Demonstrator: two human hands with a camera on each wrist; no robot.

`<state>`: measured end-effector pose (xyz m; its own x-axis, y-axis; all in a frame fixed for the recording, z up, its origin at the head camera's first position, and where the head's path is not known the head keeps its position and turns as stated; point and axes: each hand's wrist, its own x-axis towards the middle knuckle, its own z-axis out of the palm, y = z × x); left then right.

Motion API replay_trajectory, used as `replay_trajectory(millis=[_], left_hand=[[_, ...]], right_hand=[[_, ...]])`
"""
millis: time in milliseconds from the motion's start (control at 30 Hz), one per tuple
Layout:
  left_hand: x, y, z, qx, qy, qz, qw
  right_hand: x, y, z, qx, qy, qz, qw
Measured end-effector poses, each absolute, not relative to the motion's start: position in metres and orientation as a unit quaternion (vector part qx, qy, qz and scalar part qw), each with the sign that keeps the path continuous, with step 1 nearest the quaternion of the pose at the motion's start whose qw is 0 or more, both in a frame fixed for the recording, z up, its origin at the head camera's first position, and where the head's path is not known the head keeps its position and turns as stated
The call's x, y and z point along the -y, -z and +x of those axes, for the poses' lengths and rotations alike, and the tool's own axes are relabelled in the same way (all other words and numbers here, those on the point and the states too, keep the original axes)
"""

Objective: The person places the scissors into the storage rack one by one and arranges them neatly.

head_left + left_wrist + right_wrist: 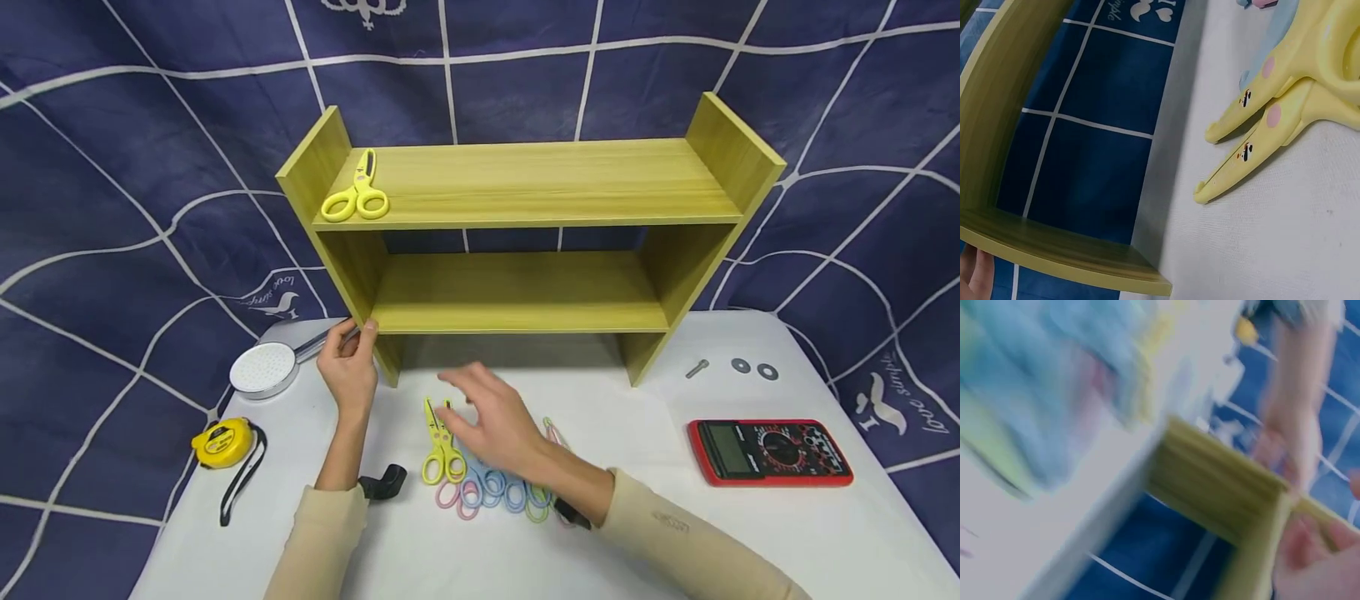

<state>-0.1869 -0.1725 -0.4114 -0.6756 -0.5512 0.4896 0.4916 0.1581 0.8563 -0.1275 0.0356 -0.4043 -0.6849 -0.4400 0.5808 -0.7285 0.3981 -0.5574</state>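
Observation:
My left hand [348, 367] grips the lower front edge of the left side panel of a wooden shelf [525, 185]; its fingers [979, 275] show at the panel's outer side in the left wrist view. With fingers spread, my right hand [498, 421] hovers above a group of children's scissors on the table and holds nothing. Yellow scissors [442, 450] lie at the left of that group, beside blue scissors [492, 483] and several pink and green ones, partly hidden by the right arm. Another pair of yellow scissors [357, 192] lies at the left end of the top board.
On the left of the white table [645, 550] are a shower head [264, 369], a yellow tape measure [225, 442] and a black pipe [384, 482]. To the right lie a red multimeter [771, 452], a bolt [697, 368] and two washers [767, 372]. A blue cloth hangs behind.

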Motion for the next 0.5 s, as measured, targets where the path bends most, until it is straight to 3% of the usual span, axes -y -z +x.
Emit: replay_trajectory(millis=[100, 167, 300, 500], left_hand=[[0.174, 0.412, -0.186, 0.652, 0.645, 0.031, 0.397], [0.175, 0.412, -0.187, 0.653, 0.644, 0.028, 0.398], [0.170, 0.410, -0.187, 0.655, 0.641, 0.035, 0.398], [0.172, 0.404, -0.190, 0.670, 0.638, 0.052, 0.376]], right_hand=[[-0.053, 0.442, -0.099, 0.874, -0.350, 0.337, 0.011], [-0.062, 0.460, -0.084, 0.886, -0.311, 0.339, -0.051], [-0.075, 0.478, -0.068, 0.887, -0.280, 0.362, -0.059], [-0.076, 0.480, -0.071, 0.885, -0.280, 0.369, -0.045]])
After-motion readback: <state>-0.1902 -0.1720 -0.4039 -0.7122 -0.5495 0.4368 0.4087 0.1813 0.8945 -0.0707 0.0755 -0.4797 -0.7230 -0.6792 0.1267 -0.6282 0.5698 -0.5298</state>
